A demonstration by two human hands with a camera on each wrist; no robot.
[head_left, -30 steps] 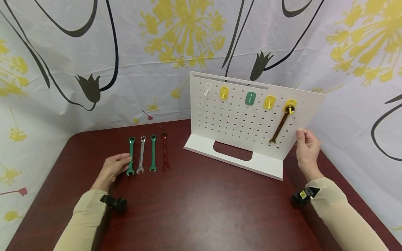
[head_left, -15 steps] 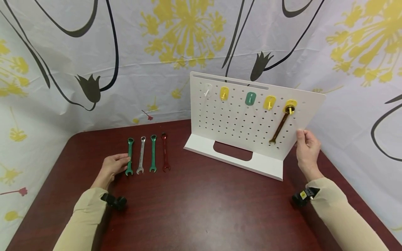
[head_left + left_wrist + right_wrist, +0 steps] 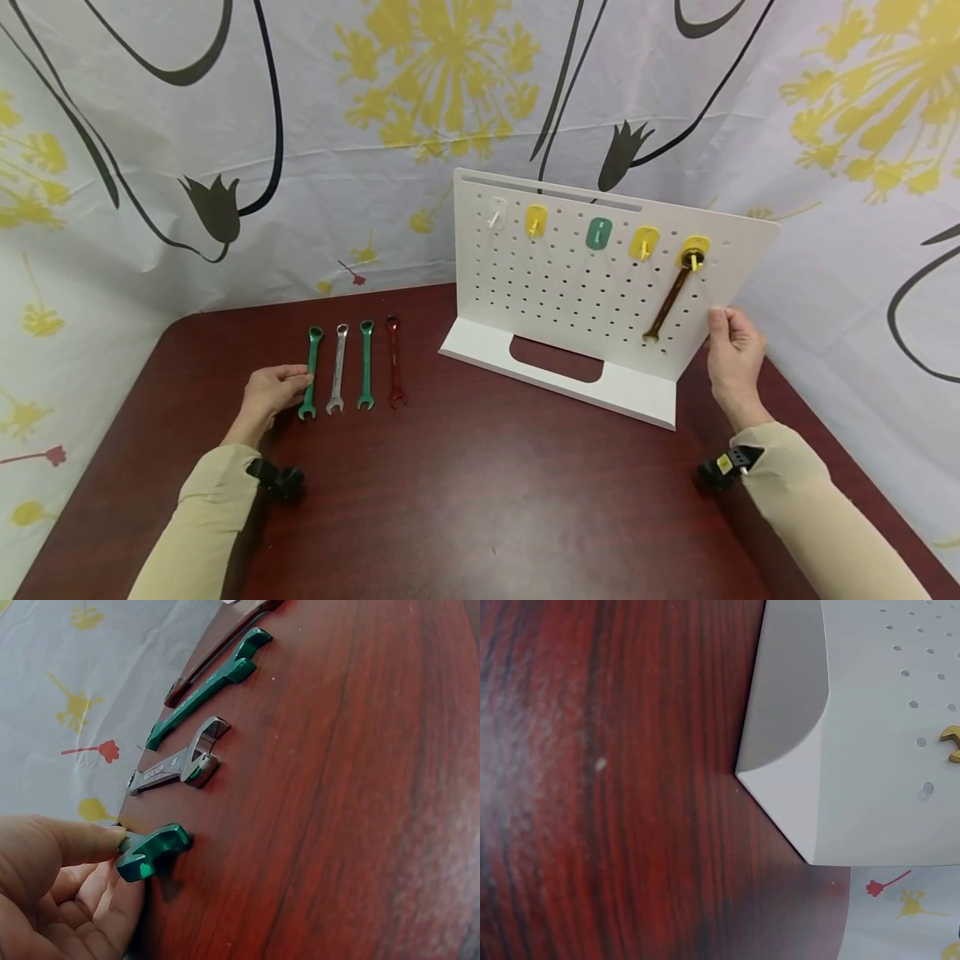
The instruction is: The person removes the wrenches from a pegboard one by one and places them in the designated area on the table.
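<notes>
My left hand [image 3: 273,393] pinches the leftmost green combination wrench [image 3: 311,371] between thumb and fingers. In the left wrist view, its open end [image 3: 155,851] casts a shadow on the wood and looks slightly raised. To its right lie a silver wrench [image 3: 338,369], a second green wrench [image 3: 366,365] and a red wrench [image 3: 395,362], roughly parallel. My right hand [image 3: 737,358] grips the right edge of a white pegboard [image 3: 555,283], thumb in front, other fingers partly hidden. A bronze-coloured wrench [image 3: 667,304] hangs on the board's rightmost yellow hook [image 3: 695,247]. The right wrist view leaves that hand out.
Along the board's top, a white hook [image 3: 497,213], a yellow hook [image 3: 536,222], a green hook [image 3: 598,234] and another yellow hook [image 3: 643,244] hold nothing. The board's base [image 3: 637,392] rests on the dark red table [image 3: 480,500]. Patterned cloth [image 3: 315,150] surrounds the table's back and sides.
The pinched green wrench shifts slightly left, then tilts, its ring end leaning back to the right while the open end stays left. My right hand and the board hold still.
</notes>
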